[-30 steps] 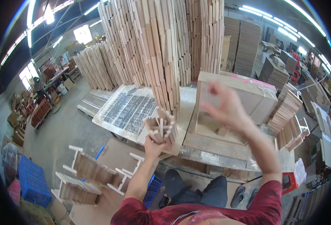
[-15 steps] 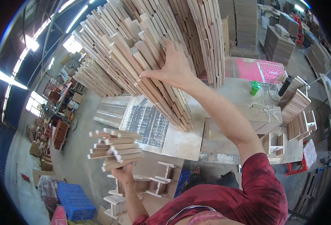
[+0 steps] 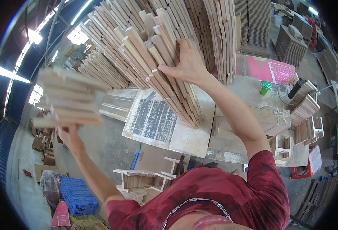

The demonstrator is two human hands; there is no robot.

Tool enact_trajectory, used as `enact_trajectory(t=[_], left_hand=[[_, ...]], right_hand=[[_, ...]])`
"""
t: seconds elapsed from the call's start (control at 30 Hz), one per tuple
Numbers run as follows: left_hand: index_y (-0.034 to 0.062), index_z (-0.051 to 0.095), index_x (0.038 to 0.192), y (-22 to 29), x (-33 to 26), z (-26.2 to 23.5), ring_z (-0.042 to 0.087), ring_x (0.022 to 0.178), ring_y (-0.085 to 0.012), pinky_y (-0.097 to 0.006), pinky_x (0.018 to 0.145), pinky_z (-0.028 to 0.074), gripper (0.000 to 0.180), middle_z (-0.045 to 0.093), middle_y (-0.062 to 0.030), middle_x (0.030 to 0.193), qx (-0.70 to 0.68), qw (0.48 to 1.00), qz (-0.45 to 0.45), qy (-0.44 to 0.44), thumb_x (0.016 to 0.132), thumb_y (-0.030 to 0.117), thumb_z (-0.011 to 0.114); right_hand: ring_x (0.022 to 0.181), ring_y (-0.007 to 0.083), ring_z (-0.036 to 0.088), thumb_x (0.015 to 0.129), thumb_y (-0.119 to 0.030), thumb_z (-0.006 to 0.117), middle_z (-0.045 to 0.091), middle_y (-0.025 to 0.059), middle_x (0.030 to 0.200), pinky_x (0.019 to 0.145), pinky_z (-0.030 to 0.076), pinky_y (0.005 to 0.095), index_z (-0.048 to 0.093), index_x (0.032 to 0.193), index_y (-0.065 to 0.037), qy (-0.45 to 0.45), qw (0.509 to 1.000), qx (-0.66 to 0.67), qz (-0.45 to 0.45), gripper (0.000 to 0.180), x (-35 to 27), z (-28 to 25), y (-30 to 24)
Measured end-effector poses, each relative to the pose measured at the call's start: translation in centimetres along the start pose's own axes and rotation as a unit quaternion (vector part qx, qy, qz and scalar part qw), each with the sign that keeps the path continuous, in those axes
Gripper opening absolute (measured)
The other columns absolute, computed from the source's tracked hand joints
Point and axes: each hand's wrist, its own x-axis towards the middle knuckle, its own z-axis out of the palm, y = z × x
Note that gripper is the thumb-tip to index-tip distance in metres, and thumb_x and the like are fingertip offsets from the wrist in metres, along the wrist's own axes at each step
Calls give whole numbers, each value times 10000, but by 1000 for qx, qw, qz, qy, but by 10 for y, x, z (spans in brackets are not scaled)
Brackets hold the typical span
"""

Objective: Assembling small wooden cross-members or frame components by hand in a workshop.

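My left hand [image 3: 70, 138] is raised at the left, closed around the underside of a bundle of wooden slats [image 3: 71, 97]. Motion smears the bundle and its slat ends. My right hand [image 3: 190, 65] reaches forward to a tall pile of wooden slats [image 3: 173, 92] standing on the worktable [image 3: 190, 142]. Its thumb and fingers are spread wide and rest against the upper part of that pile. More upright rows of slats [image 3: 115, 57] lean close together behind and to the left of it.
Small wooden frames [image 3: 142, 180] stand below the table's near edge. A blue plastic crate [image 3: 79, 195] sits at lower left. On the right are a green cup [image 3: 265, 88], a cardboard box [image 3: 270, 117] and stacked wooden frames [image 3: 305, 109]. A red stool [image 3: 307, 168] stands beyond the table's right end.
My left hand has lifted the slat bundle up and to the left, away from above the small frames. My right hand stays against the pile. The view has shifted slightly.
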Motion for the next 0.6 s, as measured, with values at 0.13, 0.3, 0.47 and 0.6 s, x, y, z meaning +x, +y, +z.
enact_trajectory(t=[0.13, 0.3, 0.47, 0.6], left_hand=[[-15, 590, 1162, -10, 117, 13, 548, 714, -78, -232, 638, 429, 329, 607, -21, 879, -79, 992, 47, -88, 959, 243, 624], [-21, 617, 1128, 19, 226, 91, 652, 900, -174, -318, 803, 533, 334, 668, -84, 981, -172, 957, 90, -215, 932, 248, 597], [-5, 648, 1101, -7, 264, 201, 649, 981, -203, -394, 912, 515, 300, 681, -85, 1060, -242, 891, 34, -383, 911, 196, 532], [-9, 604, 1236, -29, 245, 232, 638, 1039, -206, -389, 959, 495, 421, 663, -89, 1150, -311, 852, 3, -421, 856, 149, 516]], right_hand=[[1121, 432, 536, 654, -527, 805, 552, 304, 1143, 970, 466, 487, 478, 1218, 157, -2, 1000, -26, 13, 945, 0, -3, -12], [1057, 414, 572, 621, -520, 813, 579, 281, 1076, 940, 490, 457, 496, 1176, 156, -30, 999, -25, 26, 930, 9, -2, -22], [1076, 406, 582, 628, -454, 816, 578, 278, 1100, 953, 490, 450, 473, 1227, 138, -27, 997, -57, 42, 909, 7, -5, -15], [1109, 426, 576, 627, -480, 827, 559, 296, 1168, 973, 483, 455, 454, 1264, 148, -64, 992, -66, 81, 970, 8, -10, -17]])
